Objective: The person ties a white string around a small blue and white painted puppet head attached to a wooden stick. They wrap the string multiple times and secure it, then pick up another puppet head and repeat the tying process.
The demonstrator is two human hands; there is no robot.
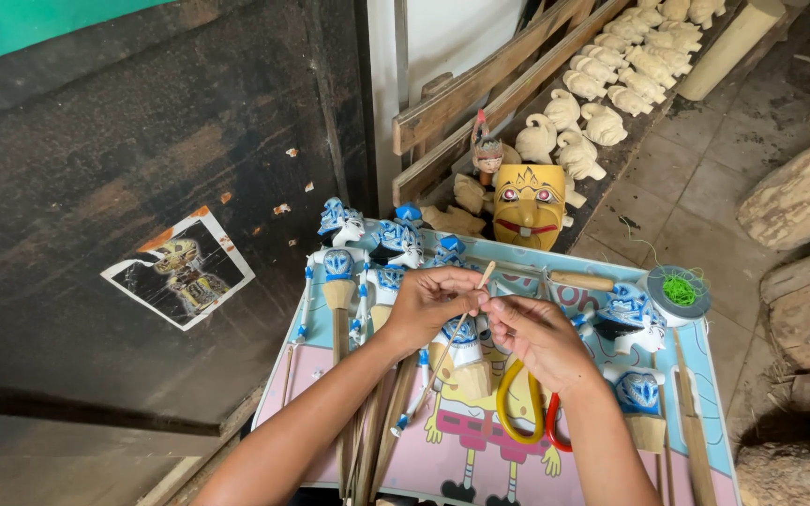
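My left hand (428, 305) pinches a thin wooden stick (457, 330) that slants from upper right down to lower left. My right hand (538, 339) meets it at the fingertips, pinching something too small to make out, perhaps a thread. Both hands hover over a small table with a cartoon-print top (480, 440). Under them lie several blue-and-white painted wooden puppets (391, 258) on rods, and yellow-and-red-handled scissors (522, 412) below my right hand.
A spool of green thread (679, 292) sits at the table's right. A yellow carved mask (528, 206) stands behind the table. Several unpainted carved heads (611, 80) lie in rows beyond. A dark board with a picture (178, 267) leans at left. Logs (803, 201) lie right.
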